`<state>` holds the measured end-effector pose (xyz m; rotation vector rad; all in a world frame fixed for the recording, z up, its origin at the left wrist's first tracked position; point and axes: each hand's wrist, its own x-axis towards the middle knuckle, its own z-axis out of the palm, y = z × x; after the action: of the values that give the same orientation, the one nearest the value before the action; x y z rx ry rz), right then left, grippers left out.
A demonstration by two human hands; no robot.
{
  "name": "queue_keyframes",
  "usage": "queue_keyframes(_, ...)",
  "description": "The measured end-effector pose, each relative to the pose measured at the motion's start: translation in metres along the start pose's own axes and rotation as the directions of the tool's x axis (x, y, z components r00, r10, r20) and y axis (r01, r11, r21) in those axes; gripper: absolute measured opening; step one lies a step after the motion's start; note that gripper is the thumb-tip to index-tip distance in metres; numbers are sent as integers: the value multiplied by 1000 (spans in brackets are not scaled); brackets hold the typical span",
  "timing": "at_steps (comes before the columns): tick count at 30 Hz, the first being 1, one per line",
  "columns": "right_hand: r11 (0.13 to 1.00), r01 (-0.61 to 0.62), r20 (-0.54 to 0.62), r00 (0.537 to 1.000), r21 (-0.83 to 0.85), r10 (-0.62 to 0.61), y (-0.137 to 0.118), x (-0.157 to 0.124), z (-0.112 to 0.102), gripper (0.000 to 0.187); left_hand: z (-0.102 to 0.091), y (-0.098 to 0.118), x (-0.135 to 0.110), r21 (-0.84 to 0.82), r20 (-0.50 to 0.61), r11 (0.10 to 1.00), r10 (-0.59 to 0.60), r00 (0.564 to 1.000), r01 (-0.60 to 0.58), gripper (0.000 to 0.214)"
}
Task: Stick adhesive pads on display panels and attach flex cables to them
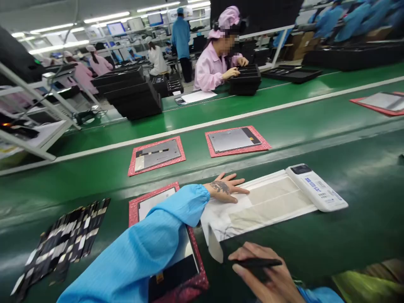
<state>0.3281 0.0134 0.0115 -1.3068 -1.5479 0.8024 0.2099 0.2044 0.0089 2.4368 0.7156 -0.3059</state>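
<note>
The left hand (pixel 224 188) rested spread, grasping nothing, on a white sheet (pixel 268 206); the right hand (pixel 282 284) gripped a black tool (pixel 259 263), roughly level left to right. Work looked under way, the sheet already flat on the green table (pixel 362 235); what remained was unclear. The sheet's long axis ran rightward and slightly away, toward a white device (pixel 317 188).

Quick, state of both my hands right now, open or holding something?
Left hand: open, fingers spread, at the white sheet.
Right hand: closed on a slim black tool.
</note>
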Motion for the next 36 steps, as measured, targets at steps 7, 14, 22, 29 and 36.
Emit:
queue_keyframes(7,898,-342,140,939,277,314,-12,-3,26,22,17,7,-112,-453,-573,891,-268,774,-27,30)
queue_keyframes(14,814,-427,117,902,395,416,-10,-18,62,30,128,48,-258,-998,-45,7,-779,626,-62,51)
queue_keyframes(22,839,-416,154,909,350,386,-23,-28,82,32,168,64,-264,-873,46,-360,-734,677,-330,52)
queue_keyframes(29,842,-432,82,899,324,430,-32,-31,81,35,169,64,-268,-925,31,-260,-778,627,-277,40)
queue_keyframes(36,804,-553,67,831,219,553,-4,-37,80,36,180,82,-252,-980,-195,190,-882,430,-56,23)
